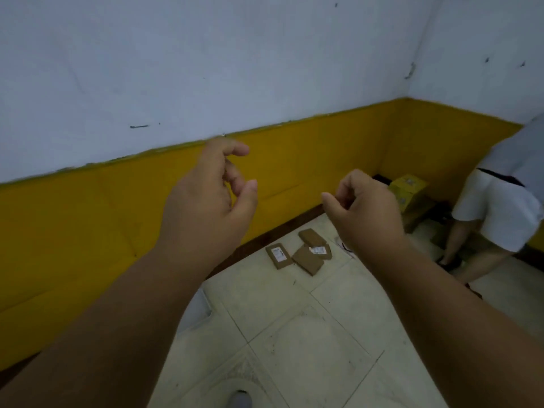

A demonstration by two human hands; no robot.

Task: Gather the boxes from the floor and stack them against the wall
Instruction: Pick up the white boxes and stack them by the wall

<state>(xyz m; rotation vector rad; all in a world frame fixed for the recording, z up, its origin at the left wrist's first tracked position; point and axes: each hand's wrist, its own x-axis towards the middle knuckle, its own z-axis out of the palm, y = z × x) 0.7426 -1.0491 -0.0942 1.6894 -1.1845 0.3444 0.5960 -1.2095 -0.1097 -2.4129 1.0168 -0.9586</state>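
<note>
Brown cardboard is what this one's about: four small flat brown cardboard boxes lie scattered on the pale tiled floor [309, 334], just below and between the person's two raised hands, close to the dark skirting of the yellow-and-white painted wall [117, 207]. Counting them off: a flat brown box with a white label [278, 256] nearest under the left hand [206, 189], a plain flat brown box [311, 237] nearer the wall, a long plain brown box [308, 260] in the middle, and a labelled brown box [321, 250] leaning on or overlapping that one, under the right hand [371, 210]. They look dropped rather than placed, at odd angles, nothing stacked yet. Both hands are up in the air with nothing in them: the left has relaxed, loosely bent fingers, and the right's fingers are curled in more but grip nothing. Looks like he's reaching ahead to go pick them up, so the job's likely barely started for this bunch. Past the right hand, in the corner, there's one yellow printed carton [407, 189] on top of a plain brown carton [418, 214], probably parked there because the wall keeps it steady. One other person in white shorts [497, 213] bends over right beside it.
</note>
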